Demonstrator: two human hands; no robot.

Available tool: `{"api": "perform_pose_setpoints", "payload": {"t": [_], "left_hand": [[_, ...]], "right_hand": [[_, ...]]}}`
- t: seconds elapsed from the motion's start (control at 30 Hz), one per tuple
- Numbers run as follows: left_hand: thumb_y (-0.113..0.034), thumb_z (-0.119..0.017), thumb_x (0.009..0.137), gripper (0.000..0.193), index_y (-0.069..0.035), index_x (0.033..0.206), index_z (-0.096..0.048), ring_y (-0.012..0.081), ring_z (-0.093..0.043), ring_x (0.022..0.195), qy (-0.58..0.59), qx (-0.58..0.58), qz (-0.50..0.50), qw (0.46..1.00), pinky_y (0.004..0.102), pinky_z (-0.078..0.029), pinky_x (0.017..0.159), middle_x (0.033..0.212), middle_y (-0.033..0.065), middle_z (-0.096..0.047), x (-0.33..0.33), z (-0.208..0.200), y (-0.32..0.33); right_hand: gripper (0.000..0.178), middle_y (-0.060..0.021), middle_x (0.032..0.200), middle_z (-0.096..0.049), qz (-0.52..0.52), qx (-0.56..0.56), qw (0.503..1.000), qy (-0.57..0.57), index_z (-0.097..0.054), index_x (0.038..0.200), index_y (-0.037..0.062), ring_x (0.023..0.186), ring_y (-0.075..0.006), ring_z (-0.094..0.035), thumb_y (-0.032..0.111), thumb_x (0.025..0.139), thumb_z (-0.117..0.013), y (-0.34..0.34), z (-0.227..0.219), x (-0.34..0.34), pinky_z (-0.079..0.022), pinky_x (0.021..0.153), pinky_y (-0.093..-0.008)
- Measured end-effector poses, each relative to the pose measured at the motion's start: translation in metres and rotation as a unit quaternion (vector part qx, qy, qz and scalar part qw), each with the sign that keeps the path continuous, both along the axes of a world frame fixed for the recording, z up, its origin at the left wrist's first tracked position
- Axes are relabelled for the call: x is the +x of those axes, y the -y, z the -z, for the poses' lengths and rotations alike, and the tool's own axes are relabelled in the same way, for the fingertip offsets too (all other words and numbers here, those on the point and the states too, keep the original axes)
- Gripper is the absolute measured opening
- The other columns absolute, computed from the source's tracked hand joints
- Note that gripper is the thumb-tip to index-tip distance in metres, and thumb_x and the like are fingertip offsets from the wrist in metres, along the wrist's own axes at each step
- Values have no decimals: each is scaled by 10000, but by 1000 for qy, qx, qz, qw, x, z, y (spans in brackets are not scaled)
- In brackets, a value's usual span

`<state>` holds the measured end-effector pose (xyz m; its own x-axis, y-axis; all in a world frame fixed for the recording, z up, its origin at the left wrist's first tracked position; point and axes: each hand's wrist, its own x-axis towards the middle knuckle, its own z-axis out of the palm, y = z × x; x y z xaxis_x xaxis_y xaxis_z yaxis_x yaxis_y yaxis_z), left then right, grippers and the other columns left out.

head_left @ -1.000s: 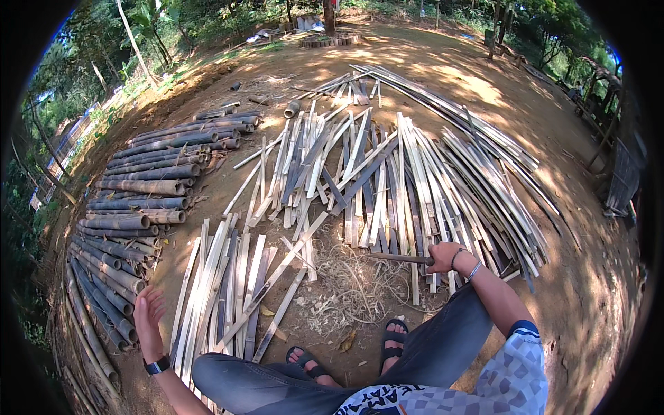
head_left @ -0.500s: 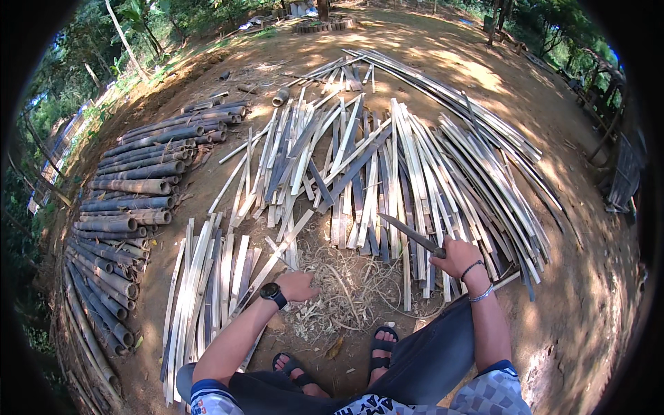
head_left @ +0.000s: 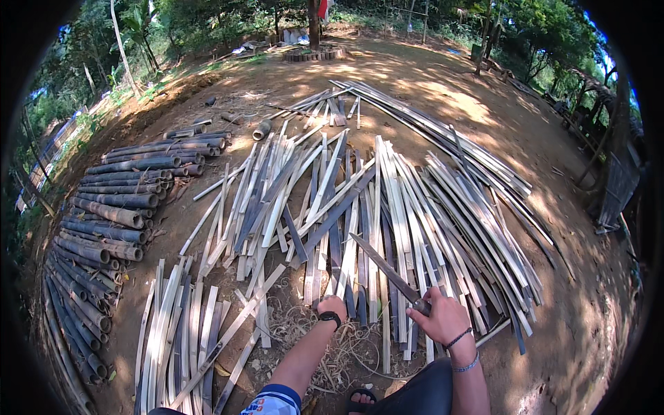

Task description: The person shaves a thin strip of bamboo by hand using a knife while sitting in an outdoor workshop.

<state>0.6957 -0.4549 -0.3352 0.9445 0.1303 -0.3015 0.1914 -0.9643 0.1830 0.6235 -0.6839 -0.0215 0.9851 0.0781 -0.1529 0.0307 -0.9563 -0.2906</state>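
Note:
My right hand [head_left: 443, 317] is closed round the handle of a long-bladed knife [head_left: 384, 267], its blade slanting up and left over the bamboo slats. At the near ends of the middle pile of split bamboo slats [head_left: 401, 207], my left hand [head_left: 331, 308] has its fingers curled round the end of one slat [head_left: 336, 252]; the hand itself covers part of the grip. Pale curled shavings [head_left: 304, 346] lie on the ground below and beside that hand.
Round bamboo poles [head_left: 117, 214] are stacked along the left. Another bundle of slats [head_left: 169, 332] lies near left, and long slats [head_left: 443, 131] stretch across the far right. A short bamboo piece [head_left: 262, 129] rests on the dirt. Trees and a ringed trunk [head_left: 315, 54] stand beyond.
My left hand has moved right and forward from above the shavings to the slat ends. The knife in my right hand has shifted slightly left and lower in view, as the whole view tilted up.

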Motion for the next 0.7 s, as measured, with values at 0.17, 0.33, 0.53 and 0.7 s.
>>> {"api": "perform_pose_setpoints", "payload": {"t": [0.17, 0.33, 0.53, 0.7], "left_hand": [[-304, -523, 859, 309, -64, 943, -698, 315, -672, 932, -24, -38, 2, 999, 407, -530, 795, 1002, 163, -687, -1, 1, -19], [-358, -476, 872, 377, -59, 935, -697, 359, -658, 936, -34, -71, 47, 996, 432, -522, 812, 971, 182, -686, -18, -61, -35], [-390, -443, 891, 447, -16, 929, -686, 378, -656, 921, -57, -74, 95, 991, 450, -511, 821, 971, 212, -677, -64, -140, -71], [-403, -463, 884, 435, -40, 950, -692, 361, -664, 892, -76, -30, 91, 993, 460, -509, 792, 959, 198, -682, -119, -161, -95]], "right_hand": [[509, -187, 783, -673, -10, 2, 1000, -3, -564, 980, 11, 762, -365, -669, 477, 802, -667, -7, 6, 7, -529, 701, -449], [532, -192, 810, -680, -12, -26, 999, -13, -555, 1000, 8, 780, -375, -669, 501, 816, -637, -13, -3, 0, -531, 719, -461], [529, -196, 842, -681, -24, 5, 1000, 5, -563, 993, 3, 812, -362, -670, 493, 811, -644, -25, -3, -11, -529, 741, -442], [536, -220, 862, -663, -41, -4, 999, -3, -569, 996, 10, 840, -369, -663, 506, 805, -644, -52, -7, -17, -529, 755, -454]]}}
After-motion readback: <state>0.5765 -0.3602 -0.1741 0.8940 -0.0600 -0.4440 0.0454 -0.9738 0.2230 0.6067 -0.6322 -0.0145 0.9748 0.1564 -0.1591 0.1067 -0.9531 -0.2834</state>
